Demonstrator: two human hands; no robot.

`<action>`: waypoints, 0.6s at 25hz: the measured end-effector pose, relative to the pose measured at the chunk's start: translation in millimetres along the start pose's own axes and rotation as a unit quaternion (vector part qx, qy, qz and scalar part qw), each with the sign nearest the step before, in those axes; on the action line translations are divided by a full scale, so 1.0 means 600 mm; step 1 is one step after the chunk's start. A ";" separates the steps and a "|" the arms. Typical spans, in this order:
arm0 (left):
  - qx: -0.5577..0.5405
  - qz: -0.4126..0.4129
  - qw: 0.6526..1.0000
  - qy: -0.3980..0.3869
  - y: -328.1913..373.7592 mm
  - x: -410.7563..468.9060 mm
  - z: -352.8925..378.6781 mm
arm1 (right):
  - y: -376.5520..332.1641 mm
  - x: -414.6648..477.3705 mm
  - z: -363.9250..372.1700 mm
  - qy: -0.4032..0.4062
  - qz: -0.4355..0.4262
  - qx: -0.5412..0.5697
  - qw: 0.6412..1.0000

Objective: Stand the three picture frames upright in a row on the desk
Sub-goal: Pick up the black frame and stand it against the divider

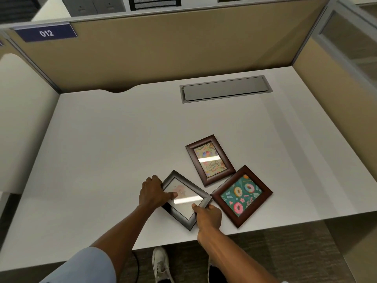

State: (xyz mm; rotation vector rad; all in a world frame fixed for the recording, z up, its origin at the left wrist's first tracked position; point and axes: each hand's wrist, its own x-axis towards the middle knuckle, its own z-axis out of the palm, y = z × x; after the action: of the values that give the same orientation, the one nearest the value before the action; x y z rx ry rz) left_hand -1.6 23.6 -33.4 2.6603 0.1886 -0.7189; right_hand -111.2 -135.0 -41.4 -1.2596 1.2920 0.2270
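While both hands grip the black frame (184, 199), left hand (152, 193) clamps its left edge, thumb on the glass; right hand (208, 216) pinches the near-right corner. It lies flat at the desk (106, 152) front edge, long axis diagonal, possibly already lifting, hard to tell. Birthday-card frame (210, 159) and donut frame (241, 196) lie flat just right, nearer the right hand. None upright yet; open desk lies behind.
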 end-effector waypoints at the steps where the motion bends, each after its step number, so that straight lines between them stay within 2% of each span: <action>1: -0.024 -0.012 1.000 -0.004 -0.003 0.001 -0.001 | -0.001 0.000 -0.001 0.004 -0.017 0.003 1.000; 4: -0.114 -0.040 0.992 -0.027 -0.008 -0.004 -0.002 | -0.007 -0.011 -0.003 0.006 -0.049 0.035 0.998; 8: -0.276 -0.061 0.958 -0.045 -0.014 -0.003 -0.005 | -0.011 -0.023 0.000 -0.023 -0.063 0.031 0.997; 11: -0.356 -0.041 0.932 -0.044 -0.025 0.004 -0.024 | -0.025 -0.020 -0.011 -0.095 -0.036 0.065 0.993; 15: -0.363 0.023 0.931 -0.040 -0.030 0.006 -0.070 | -0.062 -0.013 -0.035 -0.238 0.027 0.163 0.957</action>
State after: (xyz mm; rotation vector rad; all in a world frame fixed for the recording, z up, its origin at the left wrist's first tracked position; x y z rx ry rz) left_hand 17.0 56.5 -7.5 1.9189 0.2999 -0.5905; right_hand -98.5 -161.8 -9.7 -0.8213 0.8999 0.3195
